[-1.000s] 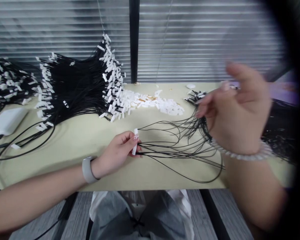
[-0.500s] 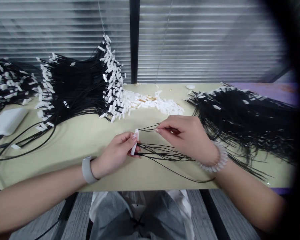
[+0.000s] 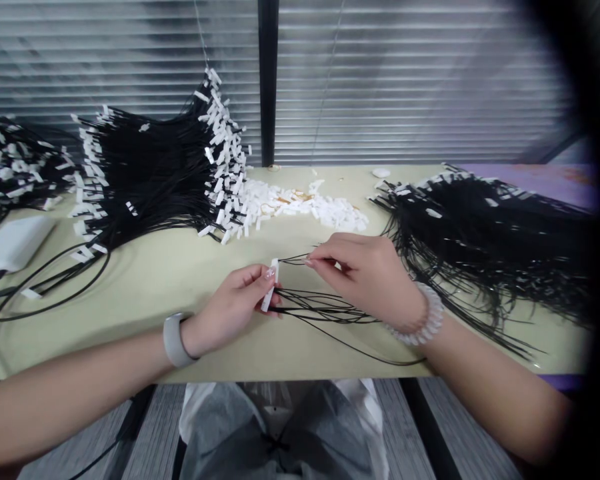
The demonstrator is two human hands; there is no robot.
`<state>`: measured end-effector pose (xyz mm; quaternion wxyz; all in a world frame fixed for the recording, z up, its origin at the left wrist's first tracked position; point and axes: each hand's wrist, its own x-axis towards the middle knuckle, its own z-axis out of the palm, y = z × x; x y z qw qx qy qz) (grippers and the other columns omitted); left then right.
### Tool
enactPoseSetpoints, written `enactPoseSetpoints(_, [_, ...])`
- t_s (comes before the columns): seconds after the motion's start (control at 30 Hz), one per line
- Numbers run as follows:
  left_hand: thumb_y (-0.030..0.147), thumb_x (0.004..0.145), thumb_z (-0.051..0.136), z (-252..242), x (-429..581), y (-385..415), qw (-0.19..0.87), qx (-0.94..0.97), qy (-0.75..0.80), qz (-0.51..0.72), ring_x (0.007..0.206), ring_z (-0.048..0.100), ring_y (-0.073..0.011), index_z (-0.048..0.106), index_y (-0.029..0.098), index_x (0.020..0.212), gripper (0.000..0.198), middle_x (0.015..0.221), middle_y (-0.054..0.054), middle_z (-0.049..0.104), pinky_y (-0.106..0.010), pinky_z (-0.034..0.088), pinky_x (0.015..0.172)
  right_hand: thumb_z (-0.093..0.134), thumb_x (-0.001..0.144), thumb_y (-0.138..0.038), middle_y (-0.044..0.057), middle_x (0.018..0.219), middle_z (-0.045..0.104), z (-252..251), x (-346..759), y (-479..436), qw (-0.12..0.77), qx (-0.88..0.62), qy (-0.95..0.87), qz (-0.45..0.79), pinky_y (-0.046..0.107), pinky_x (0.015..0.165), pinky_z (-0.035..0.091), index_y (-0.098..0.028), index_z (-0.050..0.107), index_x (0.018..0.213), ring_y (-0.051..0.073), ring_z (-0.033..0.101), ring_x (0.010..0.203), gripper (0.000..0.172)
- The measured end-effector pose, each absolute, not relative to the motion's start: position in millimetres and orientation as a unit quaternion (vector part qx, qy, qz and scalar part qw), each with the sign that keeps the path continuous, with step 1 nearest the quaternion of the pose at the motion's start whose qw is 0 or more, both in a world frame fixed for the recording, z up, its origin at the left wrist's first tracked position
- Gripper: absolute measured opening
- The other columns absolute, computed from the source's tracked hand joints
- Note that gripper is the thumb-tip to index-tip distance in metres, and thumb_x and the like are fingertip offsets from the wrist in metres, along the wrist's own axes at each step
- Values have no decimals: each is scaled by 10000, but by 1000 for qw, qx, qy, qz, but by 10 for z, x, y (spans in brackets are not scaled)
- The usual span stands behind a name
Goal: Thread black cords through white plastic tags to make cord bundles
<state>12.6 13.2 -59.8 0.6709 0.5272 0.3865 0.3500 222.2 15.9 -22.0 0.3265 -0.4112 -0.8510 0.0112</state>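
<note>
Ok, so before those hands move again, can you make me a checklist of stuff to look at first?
1. Left hand has a grip on the white strip: ok, the thumb presses on its front.
2. Right hand has the upper black cords: ok, thumb and finger pinch close to the strip.
3. Lower black cords lie neatly apart: not ok, they cross each other.
4. Beaded bracelet is free of the cords: cannot tell, the wrist hides that spot.
5. Loose white pieces are out of the hands' way: ok, they lie farther back on the table.
</note>
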Motion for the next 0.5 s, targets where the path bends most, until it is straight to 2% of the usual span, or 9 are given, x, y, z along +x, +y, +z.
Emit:
enactPoseSetpoints(0.2, [393,846,483,-579,129,123,668,536,388,341,651,523,-96,517,146,800,254,752,-3,523,-243,474,611,431,881,-278,11,767,585,-265,2231,190,259,-412,-873,-24,236,621,349,-211,619,839,117,517,727,204])
enactPoseSetpoints(0.33, [397,849,473,-565,123,122,622,595,400,314,614,506,-87,526,139,769,276,662,12,517,-204,420,586,400,894,-286,9,763,569,-300,2149,167,238,-414,-878,-33,232,617,335,-203,611,832,106,504,703,234])
enactPoseSetpoints(0.5, [397,855,450,-546,102,130,599,638,396,278,599,511,-103,518,142,761,280,634,6,536,-227,422,589,373,903,-284,16,745,564,-364,2044,145,228,-408,-883,-50,237,590,319,-177,606,803,103,496,677,275])
